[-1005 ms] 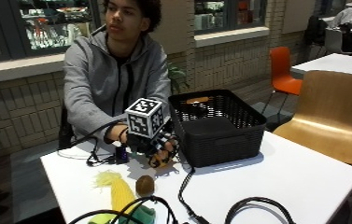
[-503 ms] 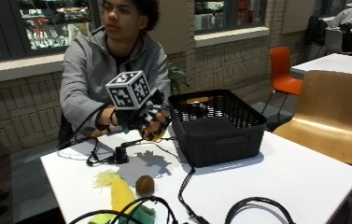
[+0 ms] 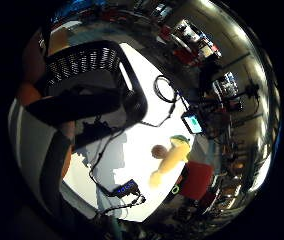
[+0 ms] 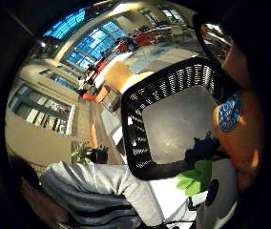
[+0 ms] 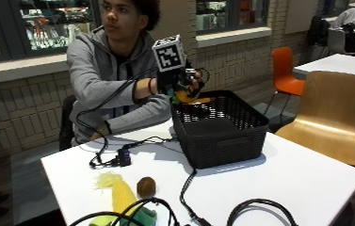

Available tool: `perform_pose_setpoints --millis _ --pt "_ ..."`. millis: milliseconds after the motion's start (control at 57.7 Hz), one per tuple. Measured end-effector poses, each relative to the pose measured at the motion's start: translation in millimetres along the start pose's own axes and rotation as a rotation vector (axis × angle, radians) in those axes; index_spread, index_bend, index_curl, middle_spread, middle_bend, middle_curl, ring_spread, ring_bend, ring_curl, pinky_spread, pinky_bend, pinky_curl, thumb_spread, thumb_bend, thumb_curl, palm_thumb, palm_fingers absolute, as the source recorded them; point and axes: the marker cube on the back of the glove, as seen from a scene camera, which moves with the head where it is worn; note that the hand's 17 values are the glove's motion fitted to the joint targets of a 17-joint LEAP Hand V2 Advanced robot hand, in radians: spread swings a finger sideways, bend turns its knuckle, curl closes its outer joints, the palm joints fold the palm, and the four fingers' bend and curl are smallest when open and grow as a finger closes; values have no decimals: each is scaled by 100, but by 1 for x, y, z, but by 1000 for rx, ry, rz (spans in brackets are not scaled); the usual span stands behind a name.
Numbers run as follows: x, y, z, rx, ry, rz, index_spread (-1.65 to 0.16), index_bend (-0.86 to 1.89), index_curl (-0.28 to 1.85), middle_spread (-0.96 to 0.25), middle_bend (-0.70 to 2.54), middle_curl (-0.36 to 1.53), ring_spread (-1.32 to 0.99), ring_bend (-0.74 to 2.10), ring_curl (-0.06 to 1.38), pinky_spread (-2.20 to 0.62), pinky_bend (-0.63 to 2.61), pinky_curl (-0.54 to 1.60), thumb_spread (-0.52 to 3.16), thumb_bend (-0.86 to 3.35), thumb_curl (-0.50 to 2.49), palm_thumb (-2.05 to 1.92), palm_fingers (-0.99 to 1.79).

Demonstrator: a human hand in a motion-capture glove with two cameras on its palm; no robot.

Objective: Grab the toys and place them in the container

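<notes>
A person's gloved right hand (image 5: 180, 81) is hovering over the black plastic mesh basket (image 5: 220, 129), fingers curling around an orange toy carrot with green leaves (image 5: 186, 96), positioning it for dropping inside, at the basket's ten o'clock corner.

Even indoor light fills the outside view; the white surface (image 5: 302, 174) is bright, and the black basket (image 5: 221, 129) casts a soft shadow beside it. Both palm views bend strongly at their edges, with dark rims and blurred near objects.
</notes>
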Motion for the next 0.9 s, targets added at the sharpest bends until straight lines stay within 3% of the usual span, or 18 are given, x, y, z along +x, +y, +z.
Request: perform_pose_setpoints --millis 381,433,485,537,676,901 --pt "-19 -15 20 -117 43 -58 -20 59 100 -34 72 88 -46 116 74 -38 114 51 35 29 102 75 48" --pt "-18 -14 23 -165 81 -24 -20 48 99 -32 64 87 -43 114 75 -35 120 54 41 26 101 71 27" --pt "-16 -12 25 -199 105 -4 -23 31 92 -23 47 80 -33 90 71 -23 128 57 70 9 91 41 -23" --pt "-15 -9 25 -202 118 -20 -26 18 82 -16 37 74 -26 69 64 -14 122 52 84 -1 82 26 -41" --pt "16 7 21 -184 210 -79 -30 18 67 -4 17 62 -17 40 50 -1 103 44 107 -3 67 13 -22" --pt "110 55 12 -170 156 244 -32 25 63 1 19 54 -12 31 44 5 83 36 123 -1 53 10 1"
